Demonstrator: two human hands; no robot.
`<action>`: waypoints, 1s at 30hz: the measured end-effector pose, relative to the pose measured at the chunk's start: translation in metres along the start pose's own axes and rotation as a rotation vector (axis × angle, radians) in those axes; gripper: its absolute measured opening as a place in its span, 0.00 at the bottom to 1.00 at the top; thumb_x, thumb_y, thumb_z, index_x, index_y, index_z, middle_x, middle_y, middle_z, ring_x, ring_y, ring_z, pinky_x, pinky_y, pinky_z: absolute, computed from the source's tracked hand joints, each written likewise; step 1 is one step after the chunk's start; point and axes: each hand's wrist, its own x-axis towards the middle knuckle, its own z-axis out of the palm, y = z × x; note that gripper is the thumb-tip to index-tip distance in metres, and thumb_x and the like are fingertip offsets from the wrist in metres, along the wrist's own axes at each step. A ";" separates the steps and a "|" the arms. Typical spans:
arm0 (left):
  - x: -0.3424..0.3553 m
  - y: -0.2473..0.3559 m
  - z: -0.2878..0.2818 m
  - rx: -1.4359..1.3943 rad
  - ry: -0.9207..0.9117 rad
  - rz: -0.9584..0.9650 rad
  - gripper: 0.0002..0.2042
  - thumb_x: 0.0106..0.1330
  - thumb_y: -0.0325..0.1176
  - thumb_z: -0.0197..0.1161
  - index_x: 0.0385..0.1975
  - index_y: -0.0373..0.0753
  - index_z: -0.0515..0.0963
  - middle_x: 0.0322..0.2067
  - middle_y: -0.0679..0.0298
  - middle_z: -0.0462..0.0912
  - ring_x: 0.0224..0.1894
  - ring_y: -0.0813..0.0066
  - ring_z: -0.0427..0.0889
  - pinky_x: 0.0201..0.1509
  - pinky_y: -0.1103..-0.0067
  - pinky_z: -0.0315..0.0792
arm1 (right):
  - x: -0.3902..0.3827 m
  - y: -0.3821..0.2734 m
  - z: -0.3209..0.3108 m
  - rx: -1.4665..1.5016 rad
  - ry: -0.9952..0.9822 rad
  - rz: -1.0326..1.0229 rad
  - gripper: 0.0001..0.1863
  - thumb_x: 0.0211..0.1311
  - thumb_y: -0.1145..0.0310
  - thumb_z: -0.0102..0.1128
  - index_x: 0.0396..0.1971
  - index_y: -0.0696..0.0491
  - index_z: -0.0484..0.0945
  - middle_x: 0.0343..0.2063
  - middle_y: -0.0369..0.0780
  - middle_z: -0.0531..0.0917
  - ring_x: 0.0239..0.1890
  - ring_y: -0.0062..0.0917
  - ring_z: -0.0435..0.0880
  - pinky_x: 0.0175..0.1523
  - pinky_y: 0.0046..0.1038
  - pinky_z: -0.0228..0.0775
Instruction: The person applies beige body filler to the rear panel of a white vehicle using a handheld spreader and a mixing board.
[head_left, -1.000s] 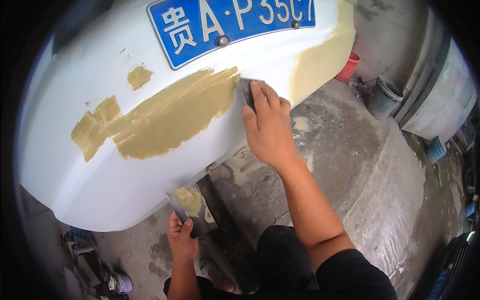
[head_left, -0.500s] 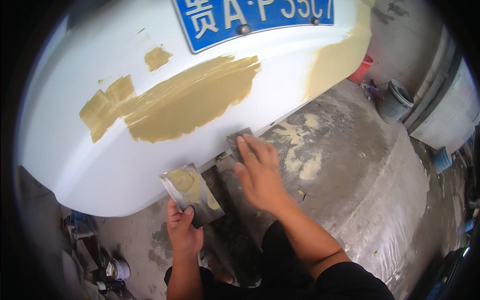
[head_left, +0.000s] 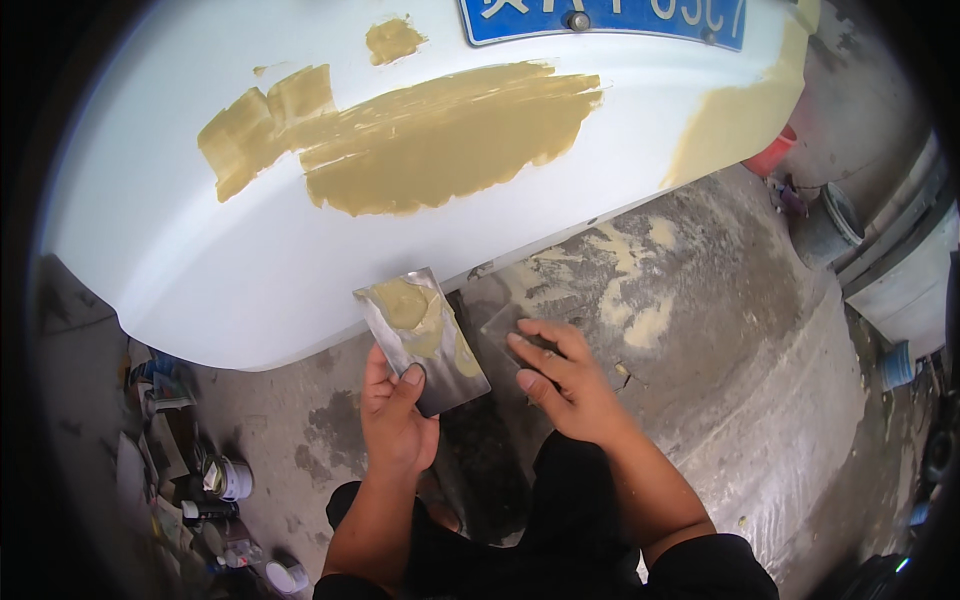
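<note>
A flat metal plate [head_left: 450,385] smeared with wet tan body filler [head_left: 415,308] is gripped near its lower edge by my left hand [head_left: 398,415], thumb on top. Close by on the right, my right hand [head_left: 570,385] pinches a thin grey putty spreader [head_left: 503,325] between thumb and fingers, a small gap from the plate. Both hands are below the edge of a white car bumper [head_left: 200,290]. Across the bumper spreads a wide tan filler patch [head_left: 440,140], its edges ragged. A smaller filler spot [head_left: 394,42] lies above it.
A blue licence plate [head_left: 600,25] is fixed at the top. More filler coats the bumper's right corner [head_left: 735,120]. At right stand a red bucket [head_left: 772,152] and a grey bucket [head_left: 828,228]. Cans and clutter [head_left: 235,480] line the lower left. Pale splotches [head_left: 650,310] mark the concrete floor.
My right hand has pulled the spreader down and away from the bumper's lower edge. The view has shifted, so the bumper sits higher in it. My left hand still holds the plate.
</note>
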 end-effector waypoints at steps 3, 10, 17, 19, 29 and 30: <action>0.001 -0.001 0.000 0.050 0.006 0.033 0.24 0.66 0.19 0.53 0.63 0.35 0.61 0.54 0.59 0.76 0.56 0.72 0.75 0.61 0.73 0.70 | 0.012 -0.011 -0.012 -0.178 0.087 -0.025 0.18 0.59 0.71 0.61 0.51 0.53 0.79 0.56 0.43 0.73 0.60 0.42 0.68 0.64 0.38 0.60; -0.002 -0.007 -0.007 0.192 -0.025 0.151 0.24 0.68 0.20 0.53 0.64 0.32 0.60 0.52 0.61 0.77 0.53 0.77 0.76 0.59 0.77 0.69 | 0.024 -0.047 -0.009 -0.523 -0.082 -0.164 0.16 0.57 0.69 0.62 0.47 0.49 0.81 0.53 0.40 0.75 0.57 0.45 0.70 0.56 0.45 0.64; 0.004 0.003 -0.018 0.280 -0.008 0.247 0.25 0.67 0.20 0.54 0.64 0.35 0.60 0.53 0.60 0.76 0.55 0.71 0.76 0.61 0.69 0.69 | 0.040 0.001 -0.039 -0.368 0.225 0.013 0.22 0.63 0.68 0.54 0.57 0.56 0.72 0.59 0.45 0.70 0.57 0.51 0.65 0.61 0.45 0.58; 0.007 0.002 -0.021 0.249 0.013 0.210 0.25 0.67 0.20 0.54 0.64 0.35 0.60 0.54 0.60 0.75 0.55 0.71 0.75 0.62 0.69 0.69 | 0.068 0.007 -0.056 -0.451 0.400 0.039 0.23 0.64 0.68 0.52 0.59 0.58 0.70 0.60 0.46 0.69 0.57 0.50 0.64 0.62 0.46 0.58; 0.010 -0.006 -0.028 0.227 0.011 0.117 0.25 0.66 0.25 0.59 0.63 0.35 0.62 0.51 0.61 0.77 0.52 0.74 0.77 0.56 0.75 0.73 | 0.139 0.028 -0.083 -0.707 0.516 -0.037 0.24 0.65 0.67 0.51 0.61 0.55 0.67 0.63 0.44 0.66 0.57 0.50 0.63 0.57 0.51 0.62; 0.011 -0.006 -0.030 0.218 -0.003 0.105 0.25 0.66 0.23 0.58 0.63 0.35 0.62 0.52 0.61 0.77 0.53 0.73 0.76 0.58 0.74 0.72 | 0.140 0.032 -0.079 -0.721 0.539 -0.039 0.24 0.64 0.67 0.52 0.61 0.54 0.68 0.62 0.43 0.66 0.57 0.50 0.63 0.56 0.50 0.62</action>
